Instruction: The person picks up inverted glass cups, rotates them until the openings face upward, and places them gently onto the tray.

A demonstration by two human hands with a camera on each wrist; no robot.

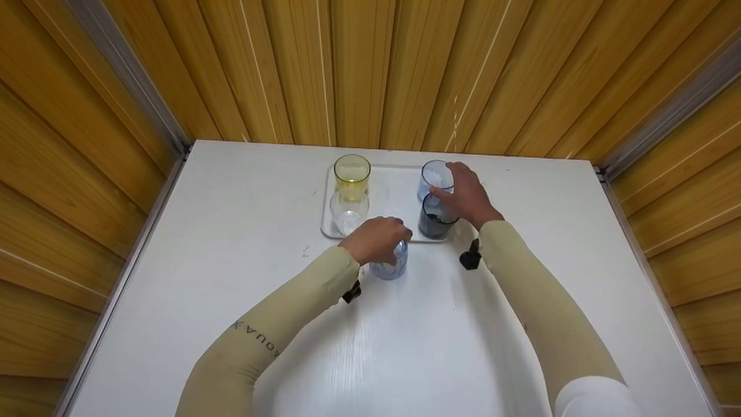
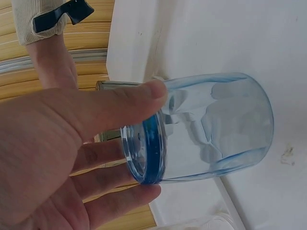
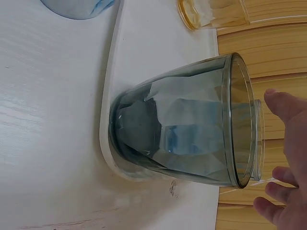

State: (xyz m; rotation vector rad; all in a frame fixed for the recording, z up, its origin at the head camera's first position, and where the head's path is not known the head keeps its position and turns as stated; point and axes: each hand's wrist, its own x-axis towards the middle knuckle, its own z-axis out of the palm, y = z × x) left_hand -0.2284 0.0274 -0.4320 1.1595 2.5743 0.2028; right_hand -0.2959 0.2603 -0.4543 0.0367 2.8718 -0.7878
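Note:
My left hand point(image 1: 379, 240) grips a light blue glass point(image 2: 216, 124) at the front edge of the tray. The glass is upside down, its thick base between my thumb and fingers and its wider mouth toward the table. My right hand point(image 1: 468, 197) is over the tray's right side, thumb and fingers spread apart just above the glass rims. Below it, a smoky grey glass point(image 3: 177, 124) stands upright at the tray's front right corner. Another light blue glass point(image 1: 427, 184) stands directly behind the grey one, partly covered by my right hand in the head view.
A white tray point(image 1: 393, 200) lies near the table's back edge. On its left side stand a yellow glass point(image 1: 352, 174) and, in front of that, a clear glass point(image 1: 346, 215). Yellow wood-look panels point(image 1: 365, 75) enclose the white table point(image 1: 249, 202) at the back and sides.

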